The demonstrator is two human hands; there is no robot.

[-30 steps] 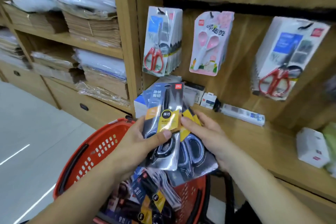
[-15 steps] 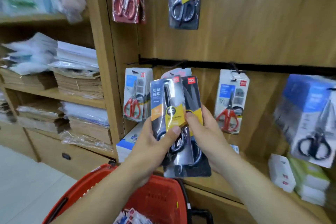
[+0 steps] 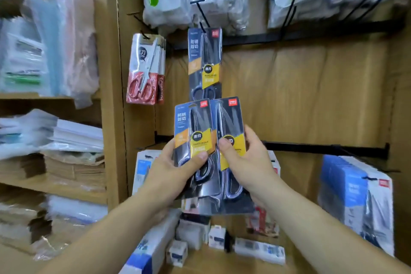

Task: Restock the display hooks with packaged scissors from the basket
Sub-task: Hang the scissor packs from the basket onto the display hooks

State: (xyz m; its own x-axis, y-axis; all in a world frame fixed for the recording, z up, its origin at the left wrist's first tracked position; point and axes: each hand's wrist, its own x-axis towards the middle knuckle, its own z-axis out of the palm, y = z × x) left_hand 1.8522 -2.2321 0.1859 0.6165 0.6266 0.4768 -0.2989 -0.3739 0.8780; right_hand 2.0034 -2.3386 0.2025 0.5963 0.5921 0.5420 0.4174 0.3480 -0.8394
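Two dark scissor packs point(image 3: 195, 122) — yellow-orange labels, red corner logos — overlap, left hand point(image 3: 171, 173) gripping one, right hand point(image 3: 246, 162) the other.

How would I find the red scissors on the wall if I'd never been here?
Find the tall wooden post beside the paper shelves. Just right of it hangs the red-handled scissors pack. Its card is white with red handles showing; the dark pack hanging next to it has a yellow label.
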